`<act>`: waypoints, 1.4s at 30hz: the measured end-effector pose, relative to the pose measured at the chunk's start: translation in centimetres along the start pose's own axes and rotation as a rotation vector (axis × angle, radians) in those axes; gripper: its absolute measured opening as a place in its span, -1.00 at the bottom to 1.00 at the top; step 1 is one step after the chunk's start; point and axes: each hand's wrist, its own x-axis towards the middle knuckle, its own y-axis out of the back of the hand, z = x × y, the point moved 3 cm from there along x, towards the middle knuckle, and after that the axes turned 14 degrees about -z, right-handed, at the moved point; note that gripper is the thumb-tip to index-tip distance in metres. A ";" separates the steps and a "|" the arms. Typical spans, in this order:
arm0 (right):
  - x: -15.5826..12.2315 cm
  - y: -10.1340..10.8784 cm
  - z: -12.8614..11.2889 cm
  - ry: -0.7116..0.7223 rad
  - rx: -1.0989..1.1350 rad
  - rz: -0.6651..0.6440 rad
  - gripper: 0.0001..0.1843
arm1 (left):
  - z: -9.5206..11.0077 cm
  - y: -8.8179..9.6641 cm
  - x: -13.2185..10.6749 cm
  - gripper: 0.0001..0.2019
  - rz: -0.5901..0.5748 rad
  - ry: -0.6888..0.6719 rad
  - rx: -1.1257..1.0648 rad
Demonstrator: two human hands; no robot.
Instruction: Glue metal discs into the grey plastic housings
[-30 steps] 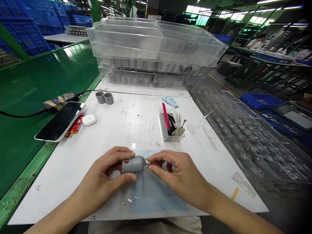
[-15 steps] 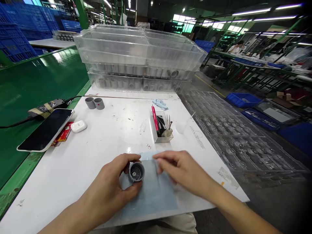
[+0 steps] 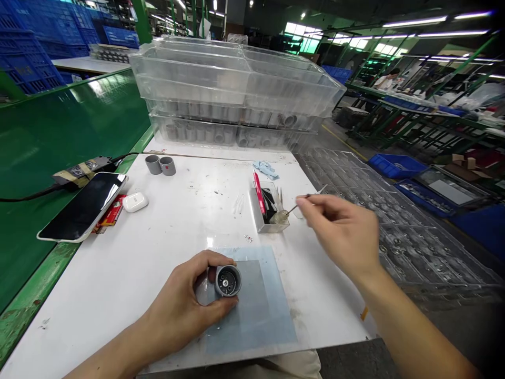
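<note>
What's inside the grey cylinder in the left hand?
Inside the grey cylinder, gripped by the left hand, is a dark recessed face with a bright round piece near its middle. Other details are too small to identify. Whatever lies beneath that face is covered.

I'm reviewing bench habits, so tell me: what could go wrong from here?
The right hand grips a thin dark rod reaching the small yellowish jar in a clear rectangular box; a sideways tug might tip the jar. The left hand holds a grey hollow cylinder, open end facing the camera, so stray bits could get inside.
</note>
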 end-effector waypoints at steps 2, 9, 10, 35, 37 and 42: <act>-0.6 1.0 -0.8 0.042 0.035 0.215 -0.83 | 0.1 0.0 0.0 -0.68 -0.007 0.001 -0.022; -4.6 -0.9 -5.5 0.252 0.255 0.212 -0.87 | -0.8 0.0 0.1 -0.70 0.025 0.047 -0.047; -5.1 -1.8 -6.0 0.264 0.270 0.089 -0.83 | -0.8 0.0 0.1 -0.69 0.024 0.047 -0.055; -3.5 0.2 -3.4 0.205 0.154 0.327 -0.95 | -1.5 -0.1 -0.1 -0.66 -0.003 0.004 -0.006; -2.1 1.2 -2.3 0.156 0.093 0.379 -0.92 | -1.4 -0.1 -0.3 -0.63 -0.015 -0.059 0.069; -0.5 1.3 -1.0 0.116 0.014 0.273 -0.83 | -1.3 -0.5 -0.6 -0.51 -0.052 -0.226 0.178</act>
